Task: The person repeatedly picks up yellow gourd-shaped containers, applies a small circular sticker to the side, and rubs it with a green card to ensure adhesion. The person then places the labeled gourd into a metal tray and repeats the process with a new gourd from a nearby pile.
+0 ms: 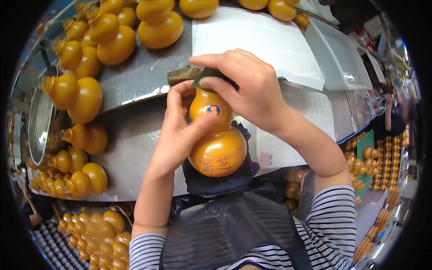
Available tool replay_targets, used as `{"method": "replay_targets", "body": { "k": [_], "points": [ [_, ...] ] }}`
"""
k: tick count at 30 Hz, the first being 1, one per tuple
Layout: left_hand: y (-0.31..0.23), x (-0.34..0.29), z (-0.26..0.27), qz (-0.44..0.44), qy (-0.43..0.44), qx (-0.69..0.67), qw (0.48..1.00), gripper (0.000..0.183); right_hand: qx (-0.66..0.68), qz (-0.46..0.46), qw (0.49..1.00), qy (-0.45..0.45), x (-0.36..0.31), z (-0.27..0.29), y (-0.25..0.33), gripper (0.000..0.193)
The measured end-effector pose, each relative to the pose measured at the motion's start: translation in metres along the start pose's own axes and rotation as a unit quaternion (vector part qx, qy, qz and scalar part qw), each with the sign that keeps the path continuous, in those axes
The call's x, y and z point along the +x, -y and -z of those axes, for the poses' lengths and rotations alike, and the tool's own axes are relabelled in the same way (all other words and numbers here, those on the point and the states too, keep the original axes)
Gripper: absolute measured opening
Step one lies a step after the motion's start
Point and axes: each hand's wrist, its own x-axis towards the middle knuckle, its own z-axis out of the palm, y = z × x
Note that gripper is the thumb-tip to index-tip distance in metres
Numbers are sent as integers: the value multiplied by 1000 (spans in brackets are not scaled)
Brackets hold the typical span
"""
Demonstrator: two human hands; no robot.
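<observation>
A glossy orange-yellow gourd (219, 155) with a narrow waist stands tilted in front of me over a dark cloth. Dark writing marks its lower bulb, and a small blue round sticker (213, 110) is on the upper one. My left hand (177, 119) wraps round the upper bulb, thumb across its front. Between the fingers and thumb of my right hand (254, 83) is a thin dark green sheet (218, 74), bent over the gourd's top, which it hides. Just beyond my left fingertips lies a brown wooden block (182, 74).
Several similar gourds (85, 99) crowd the bench's left and far sides. White paper (247, 33) and a translucent plastic tray (335, 54) lie at the far right. More gourds (96, 234) stand low on the left and in rows at right. Another person (396, 117) is at the right edge.
</observation>
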Motion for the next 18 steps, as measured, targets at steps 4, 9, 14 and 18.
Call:
{"method": "replay_targets", "body": {
  "k": [4, 9, 14, 18],
  "points": [
    [-15, -1, -6, 72, -44, -129, 988, 50, 5, 88, 996, 6, -46, 22, 15, 21],
    [-5, 3, -52, -50, -116, 169, 978, 51, 201, -200, 958, 47, -69, 77, 16, 12],
    [-27, -34, -48, -179, -18, 214, 960, 68, 140, -119, 983, 0, -31, 71, 34, 29],
    [-36, -83, -57, -216, 87, 72, 970, 56, -9, -2, 998, 61, -54, 89, 91, 29]
  ]
}}
